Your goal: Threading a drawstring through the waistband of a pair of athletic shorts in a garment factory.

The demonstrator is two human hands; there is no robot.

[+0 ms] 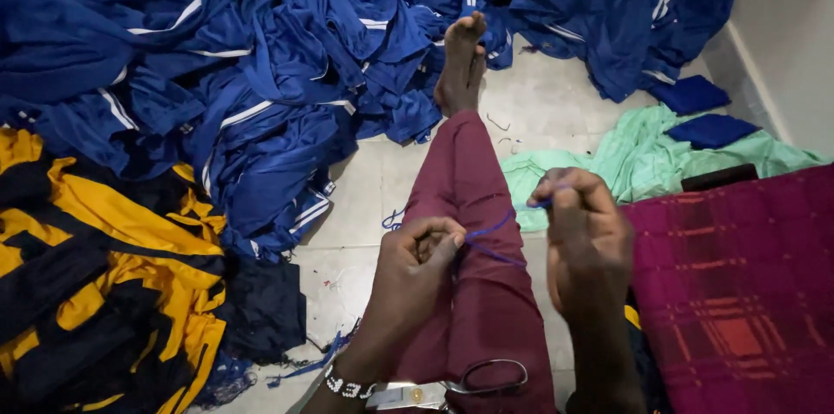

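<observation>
Both hands are pinching a blue thread [491, 236] over the maroon trouser leg [473, 205]: left hand [423, 251] gripping one end, right hand [580, 227] gripping the other, scissors [486, 377] lying below.

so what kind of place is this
Probably a small garment workshop, floor-level: heaps of blue garments and yellow-and-black garments on a tiled floor, scissors, and blue thread between the hands.

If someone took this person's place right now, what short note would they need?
Left hand: grip pinched shut on one end of a blue thread.
Right hand: pinches the thread's other end, raised above the maroon trouser leg.
Scissors lie on the lap. Blue garments are heaped to the left, yellow-and-navy ones nearer.
Done: thread in both hands. No garment in hand yet.
</observation>
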